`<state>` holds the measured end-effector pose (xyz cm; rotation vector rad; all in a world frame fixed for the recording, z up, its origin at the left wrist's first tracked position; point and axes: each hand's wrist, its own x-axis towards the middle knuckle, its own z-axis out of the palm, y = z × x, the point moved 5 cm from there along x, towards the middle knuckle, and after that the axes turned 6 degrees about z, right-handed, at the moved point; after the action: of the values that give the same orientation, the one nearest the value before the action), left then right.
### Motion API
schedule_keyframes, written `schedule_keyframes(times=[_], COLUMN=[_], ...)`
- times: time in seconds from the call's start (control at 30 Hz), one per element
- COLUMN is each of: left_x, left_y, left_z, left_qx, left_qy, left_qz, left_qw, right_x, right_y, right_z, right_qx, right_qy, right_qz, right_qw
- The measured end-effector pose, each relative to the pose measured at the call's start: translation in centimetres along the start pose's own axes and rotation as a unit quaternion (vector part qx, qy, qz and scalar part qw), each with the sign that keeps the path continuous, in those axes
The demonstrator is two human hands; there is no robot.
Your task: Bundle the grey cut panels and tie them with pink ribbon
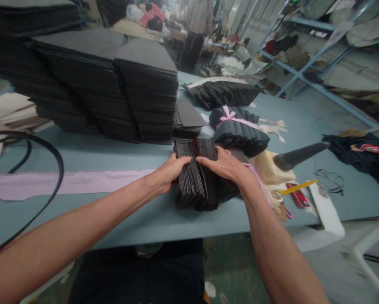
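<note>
A bundle of black cut pieces (196, 181) stands on edge near the front of the grey-blue table (113, 156). My left hand (170, 171) grips the bundle's left side, fingers curled over its top. My right hand (225, 164) lies over the right part of the bundle, fingers pressed on its top edge. A pink ribbon (259, 181) trails by my right wrist. Just behind sits another black bundle tied with a pink ribbon (238, 128).
Tall stacks of black sheets (97, 84) fill the table's back left. A pink strip (50, 183) and a black strap (54, 169) lie at the left. A mallet (290, 160), glasses (331, 179) and dark cloth (363, 156) are at the right. A person (197, 29) stands far behind.
</note>
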<state>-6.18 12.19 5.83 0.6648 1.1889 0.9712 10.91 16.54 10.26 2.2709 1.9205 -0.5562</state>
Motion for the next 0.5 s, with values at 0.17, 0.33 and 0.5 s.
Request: schedule_keyframes(times=[0.17,0.33,0.5], left_x=[-0.68,-0.78,-0.29], left_y=[0.09,0.14,-0.07], left_z=[0.06,0.05,-0.58], left_qx=[0.004,0.036,0.045], left_qy=[-0.002,-0.025,-0.019], left_qz=[0.022,0.038,0.006], left_qw=[1.0,0.998,0.999], right_x=[0.33,0.31,-0.02], right_y=[0.03,-0.38,-0.45], right_z=[-0.13,-0.3,0.06], right_qx=[0.013,0.0,-0.015], right_qy=[-0.002,-0.006,0.004], right_qz=[-0.01,0.001,0.006], right_qw=[1.0,1.0,1.0])
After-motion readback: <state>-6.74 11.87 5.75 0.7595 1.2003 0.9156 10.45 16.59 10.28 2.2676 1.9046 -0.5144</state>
